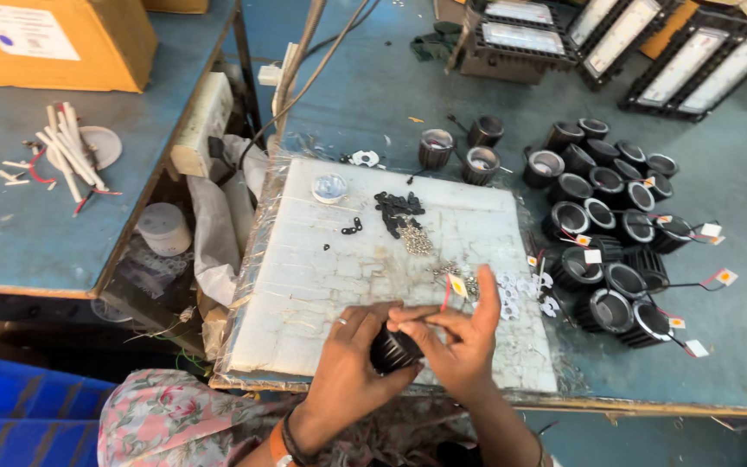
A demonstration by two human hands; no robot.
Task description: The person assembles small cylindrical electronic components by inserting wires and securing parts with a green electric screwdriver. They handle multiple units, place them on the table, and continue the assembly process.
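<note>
My left hand (352, 363) grips a black finned housing (391, 350) from below, fingers wrapped round its side; it sits over the near edge of the white board (322, 285). My right hand (460, 342) is over the housing's top, thumb and forefinger pinched narrow on something small that I cannot make out. A red lead with a yellow tag (456, 285) rises just above my right fingers.

On the board: a heap of black clips (398, 210), a pile of silver screws (417, 239) just beside it, a small round clear lid (329, 188) near the far edge, and white plastic rings (525, 290) by my right hand.

To the right, on the blue bench (737, 216), stand many more black housings (607, 233), packed close, several with tagged leads. Flat lamp panels (616, 39) lie at the far end. A cardboard box (54, 39) and white tubes (67, 151) are on the left bench.
</note>
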